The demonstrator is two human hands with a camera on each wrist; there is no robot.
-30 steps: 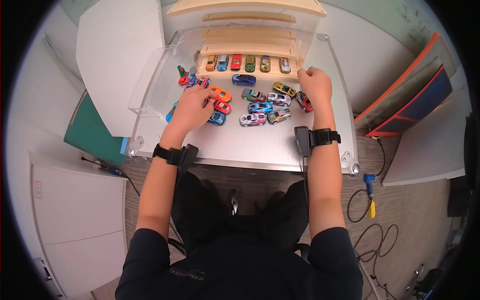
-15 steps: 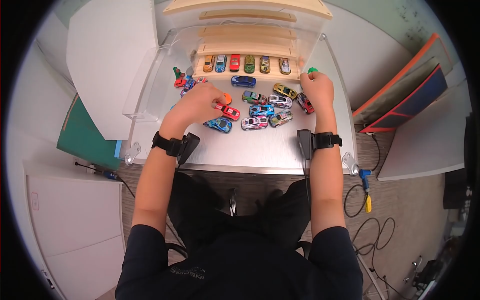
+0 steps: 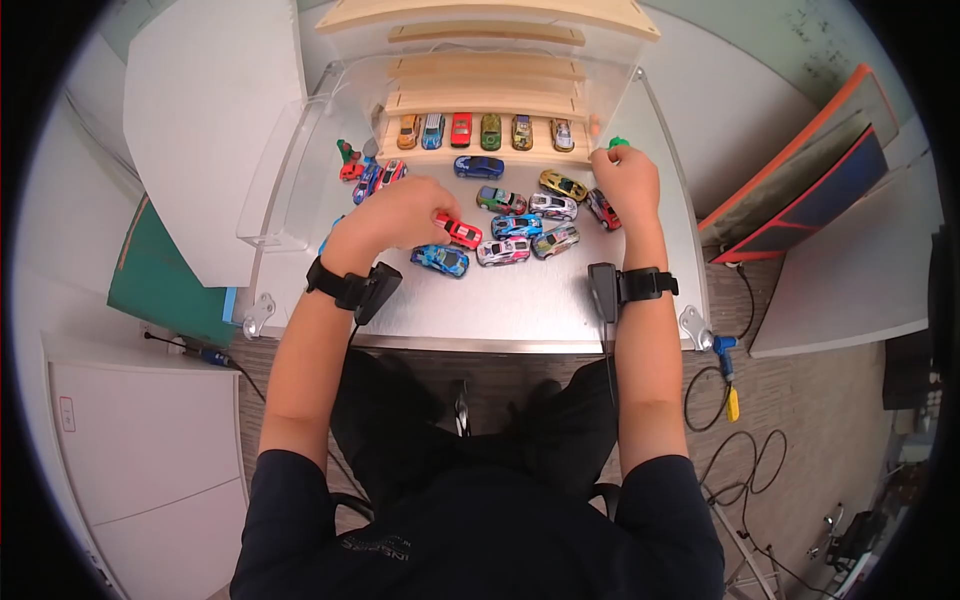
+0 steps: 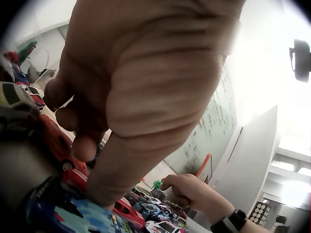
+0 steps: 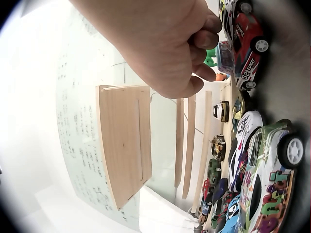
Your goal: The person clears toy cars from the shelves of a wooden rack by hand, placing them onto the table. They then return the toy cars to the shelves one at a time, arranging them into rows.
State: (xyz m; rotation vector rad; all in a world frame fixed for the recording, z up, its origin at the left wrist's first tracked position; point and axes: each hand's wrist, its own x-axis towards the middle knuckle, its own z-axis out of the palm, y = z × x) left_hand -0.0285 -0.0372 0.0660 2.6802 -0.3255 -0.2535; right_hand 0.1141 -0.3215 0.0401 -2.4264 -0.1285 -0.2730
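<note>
My left hand (image 3: 400, 212) pinches a red toy car (image 3: 462, 232) with white stripes between thumb and fingers, low over the table. In the left wrist view the thumb (image 4: 109, 174) presses down beside this car, partly hiding it. Just in front of it lies a blue camouflage car (image 3: 440, 261). At the right of the group, my right hand (image 3: 628, 183) hangs with loosely curled fingers and nothing visible in them. Beneath it is a red and black car (image 5: 248, 46), and a small green figure (image 3: 619, 142) shows just beyond the knuckles.
Several toy cars stand in a row on the lowest wooden shelf (image 3: 480, 154) of a clear-sided rack. A dark blue car (image 3: 479, 167) and other cars lie before it on the metal table (image 3: 500, 310). A clear plastic panel (image 3: 285, 190) stands at left.
The left hand and the red car have shifted a little right and toward the body, exposing more of the blue camouflage car. The right hand stays nearly in place.
</note>
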